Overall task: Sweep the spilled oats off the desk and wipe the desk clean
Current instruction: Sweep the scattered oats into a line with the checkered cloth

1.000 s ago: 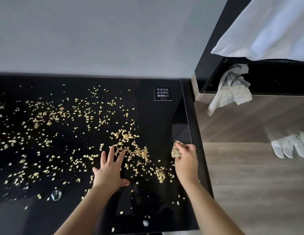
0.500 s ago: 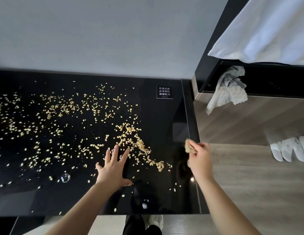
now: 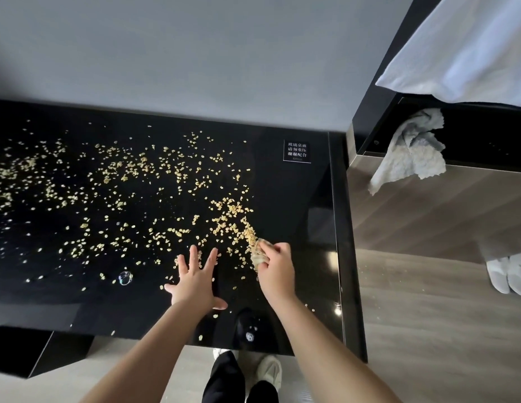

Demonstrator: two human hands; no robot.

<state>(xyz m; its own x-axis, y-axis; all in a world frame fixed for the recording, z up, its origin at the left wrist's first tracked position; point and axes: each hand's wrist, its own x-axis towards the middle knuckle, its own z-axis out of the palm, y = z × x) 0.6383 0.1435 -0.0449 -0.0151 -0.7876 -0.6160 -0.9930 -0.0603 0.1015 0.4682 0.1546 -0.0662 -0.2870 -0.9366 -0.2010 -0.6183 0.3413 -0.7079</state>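
Left hand (image 3: 195, 282) flat, fingers spread wide on the black desk (image 3: 297, 199) – right hand (image 3: 275, 269) pinches a small wad (image 3: 258, 254) against the oats (image 3: 230, 216) just beside it.

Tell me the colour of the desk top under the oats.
Glossy black desk top, clearest in the head view; the oats on it are pale yellow.

Left hand (image 3: 195, 282) lies flat, fingers spread; right hand (image 3: 275, 269) curls, pinching a small wad (image 3: 258, 255).

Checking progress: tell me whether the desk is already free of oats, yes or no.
No, oats lie scattered across most of the black desk.
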